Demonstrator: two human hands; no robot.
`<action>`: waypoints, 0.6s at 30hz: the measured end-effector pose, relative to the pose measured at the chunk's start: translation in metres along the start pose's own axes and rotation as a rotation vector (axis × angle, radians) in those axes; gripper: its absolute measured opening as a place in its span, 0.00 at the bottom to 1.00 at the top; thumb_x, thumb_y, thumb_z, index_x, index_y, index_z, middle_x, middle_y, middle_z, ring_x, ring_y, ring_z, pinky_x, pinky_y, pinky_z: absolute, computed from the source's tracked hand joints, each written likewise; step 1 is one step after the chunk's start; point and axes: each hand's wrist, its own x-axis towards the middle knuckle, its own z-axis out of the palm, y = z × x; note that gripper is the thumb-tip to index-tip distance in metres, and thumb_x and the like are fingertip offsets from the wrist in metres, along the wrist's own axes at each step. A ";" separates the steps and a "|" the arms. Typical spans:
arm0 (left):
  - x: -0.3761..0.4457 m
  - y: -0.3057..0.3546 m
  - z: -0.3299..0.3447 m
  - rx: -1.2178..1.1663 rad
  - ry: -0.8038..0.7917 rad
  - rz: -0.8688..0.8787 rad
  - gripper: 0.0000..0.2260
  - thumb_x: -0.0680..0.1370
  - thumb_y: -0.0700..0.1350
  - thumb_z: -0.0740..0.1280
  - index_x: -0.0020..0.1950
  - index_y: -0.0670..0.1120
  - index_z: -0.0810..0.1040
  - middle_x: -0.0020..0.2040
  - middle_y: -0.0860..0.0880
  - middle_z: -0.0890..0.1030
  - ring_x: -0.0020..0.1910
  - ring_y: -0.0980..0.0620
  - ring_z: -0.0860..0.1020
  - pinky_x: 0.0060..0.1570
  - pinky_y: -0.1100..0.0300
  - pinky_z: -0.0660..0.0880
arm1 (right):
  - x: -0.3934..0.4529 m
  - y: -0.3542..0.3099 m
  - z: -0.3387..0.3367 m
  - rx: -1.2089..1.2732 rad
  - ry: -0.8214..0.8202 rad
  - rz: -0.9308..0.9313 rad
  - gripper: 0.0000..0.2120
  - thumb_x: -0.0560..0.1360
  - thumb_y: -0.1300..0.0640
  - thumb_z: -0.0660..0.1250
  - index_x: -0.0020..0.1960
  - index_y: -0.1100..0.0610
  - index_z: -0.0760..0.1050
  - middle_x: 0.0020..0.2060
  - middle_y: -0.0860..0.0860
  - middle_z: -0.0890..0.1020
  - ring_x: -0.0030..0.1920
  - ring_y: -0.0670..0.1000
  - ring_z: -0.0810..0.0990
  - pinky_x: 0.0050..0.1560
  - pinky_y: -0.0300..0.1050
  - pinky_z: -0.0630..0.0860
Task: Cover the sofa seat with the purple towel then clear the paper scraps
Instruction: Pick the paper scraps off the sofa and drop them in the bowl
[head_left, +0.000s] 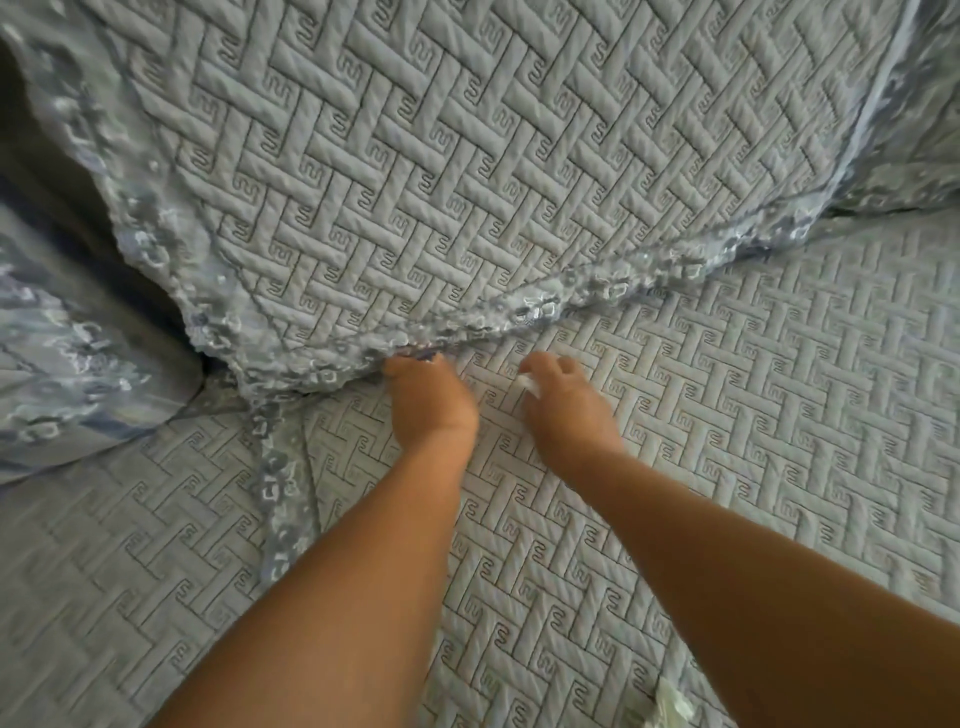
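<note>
Both hands reach to the crease where the back cover meets the quilted seat cover (727, 415), presumably because scraps gather there. The left hand (431, 400) tucks its fingertips under the back cover's lace edge (363, 343); whether it grasps anything cannot be told. The right hand (561, 400) curls, pinching a white paper scrap (527, 383). Another scrap (672, 701) lies near the lower edge. No purple towel shows; no legible writing appears.

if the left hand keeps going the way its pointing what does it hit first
Likely the lace-trimmed edge of the back cover: the left hand points up into it, fingertips apparently already at or under that edge.
</note>
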 end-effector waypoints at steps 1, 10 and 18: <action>0.003 -0.002 0.002 0.053 -0.009 -0.020 0.16 0.81 0.47 0.55 0.66 0.39 0.63 0.56 0.40 0.78 0.45 0.42 0.79 0.39 0.52 0.74 | -0.001 -0.005 0.005 -0.018 -0.014 -0.024 0.09 0.78 0.61 0.58 0.57 0.51 0.67 0.51 0.52 0.71 0.34 0.48 0.72 0.32 0.40 0.69; 0.010 -0.013 0.001 0.391 -0.096 0.220 0.13 0.81 0.44 0.56 0.63 0.41 0.70 0.57 0.43 0.78 0.52 0.43 0.78 0.44 0.50 0.76 | -0.015 -0.006 0.021 -0.268 0.017 0.041 0.15 0.77 0.63 0.61 0.61 0.52 0.63 0.62 0.57 0.63 0.42 0.53 0.73 0.33 0.45 0.76; -0.027 -0.011 -0.014 0.478 -0.228 0.363 0.18 0.81 0.51 0.57 0.64 0.41 0.70 0.67 0.36 0.64 0.39 0.48 0.73 0.34 0.60 0.68 | -0.036 0.012 -0.003 -0.114 0.012 0.169 0.09 0.78 0.65 0.56 0.57 0.57 0.65 0.49 0.55 0.75 0.38 0.54 0.73 0.33 0.46 0.68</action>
